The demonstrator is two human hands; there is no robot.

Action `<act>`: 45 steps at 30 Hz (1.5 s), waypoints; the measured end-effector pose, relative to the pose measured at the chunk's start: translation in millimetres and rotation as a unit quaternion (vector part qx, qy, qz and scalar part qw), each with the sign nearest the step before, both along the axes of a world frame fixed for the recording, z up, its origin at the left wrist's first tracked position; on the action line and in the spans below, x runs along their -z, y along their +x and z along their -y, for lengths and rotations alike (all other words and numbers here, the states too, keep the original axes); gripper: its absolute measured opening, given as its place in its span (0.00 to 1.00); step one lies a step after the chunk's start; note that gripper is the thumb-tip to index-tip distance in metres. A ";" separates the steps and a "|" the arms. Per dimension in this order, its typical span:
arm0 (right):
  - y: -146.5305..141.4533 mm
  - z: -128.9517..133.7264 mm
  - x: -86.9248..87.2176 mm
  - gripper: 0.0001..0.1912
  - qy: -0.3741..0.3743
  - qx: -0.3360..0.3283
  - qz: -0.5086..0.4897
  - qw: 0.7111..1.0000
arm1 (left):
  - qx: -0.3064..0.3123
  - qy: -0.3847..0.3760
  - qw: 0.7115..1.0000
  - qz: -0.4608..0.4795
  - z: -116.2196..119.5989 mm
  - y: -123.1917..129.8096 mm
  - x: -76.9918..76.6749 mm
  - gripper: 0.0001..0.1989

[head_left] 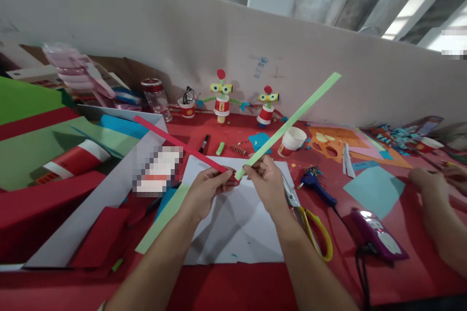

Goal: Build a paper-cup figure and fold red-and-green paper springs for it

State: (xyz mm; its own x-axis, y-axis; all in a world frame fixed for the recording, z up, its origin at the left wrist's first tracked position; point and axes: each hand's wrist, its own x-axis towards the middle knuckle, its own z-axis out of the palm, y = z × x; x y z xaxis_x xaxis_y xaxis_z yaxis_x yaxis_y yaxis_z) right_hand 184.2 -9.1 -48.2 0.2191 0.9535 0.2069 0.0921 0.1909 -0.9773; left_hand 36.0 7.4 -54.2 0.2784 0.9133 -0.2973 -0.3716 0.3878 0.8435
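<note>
My left hand (208,189) pinches the lower end of a red paper strip (175,145), which slants up to the left. Between the fingers of my right hand (265,180) is the near end of a light green paper strip (295,116), slanting up to the right. The two strip ends meet in front of me, above white paper sheets (237,233) on the table. I cannot tell whether the ends are stuck together. Scissors with yellow handles (310,223) lie beside my right wrist.
On the left stands a box (98,199) of coloured paper. Two paper-cup figures (222,105) stand by the wall. A white cup (292,142), a blue glue gun (317,184) and a purple device (379,235) are to the right, near another person's hand (430,184).
</note>
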 end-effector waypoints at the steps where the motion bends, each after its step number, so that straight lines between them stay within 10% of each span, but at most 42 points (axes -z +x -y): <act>1: 1.5 0.3 -0.3 0.09 -0.006 -0.002 0.005 1.000 | 0.003 -0.002 1.000 0.000 0.5 0.8 0.0 0.14; 14: 2.3 3.0 0.8 0.05 -0.024 0.032 0.091 0.995 | -0.044 0.044 0.998 0.019 -2.1 -4.4 2.6 0.10; 28: -1.2 1.4 2.8 0.08 -0.066 -0.077 -0.015 0.995 | -0.009 0.031 0.999 -0.040 3.2 -1.5 0.3 0.08; 45: -2.0 9.8 1.3 0.10 -0.070 -0.140 0.036 0.987 | -0.134 0.139 0.981 0.032 -1.8 -6.3 -0.8 0.04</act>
State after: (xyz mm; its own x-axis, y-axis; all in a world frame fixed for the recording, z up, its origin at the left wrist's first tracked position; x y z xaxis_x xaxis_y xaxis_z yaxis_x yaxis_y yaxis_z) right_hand 182.2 -18.9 -49.5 -0.0682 0.9949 0.0747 0.1253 0.0829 -0.9887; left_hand 29.6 9.2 -53.4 0.0269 0.9995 -0.0154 -0.4844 0.0265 0.8745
